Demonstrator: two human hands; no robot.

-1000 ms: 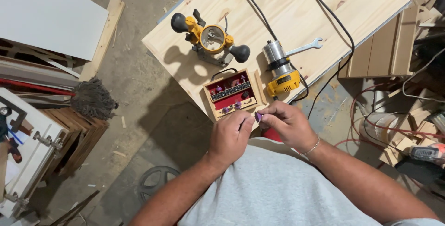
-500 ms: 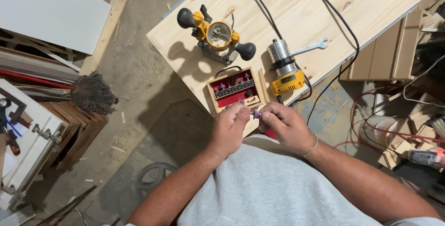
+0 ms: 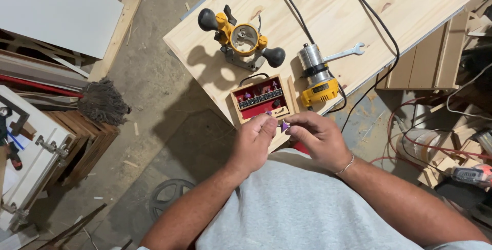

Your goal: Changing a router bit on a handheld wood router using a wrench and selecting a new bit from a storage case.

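A small purple router bit (image 3: 284, 125) is being pinched in the fingertips of the right hand (image 3: 313, 138), just off the near edge of the pale wooden bench top (image 3: 410, 4), over the person's lap. The left hand (image 3: 254, 140) is closing its fingertips on another small purple piece beside it; what exactly it is gripping is too small to tell. Just beyond the hands, a red-lined wooden bit case (image 3: 260, 100) is lying open at the bench's near edge, more bits standing in it. Since the bit is hanging past the edge, a slipping pinch would likely be sending it to the littered floor. A nudging knuckle could be tipping the case off too. The yellow router motor (image 3: 318, 78), wrench (image 3: 346, 53) and plunge base (image 3: 241, 40) are sitting farther in, their black cords (image 3: 379, 27) trailing where a forearm might be snagging them.
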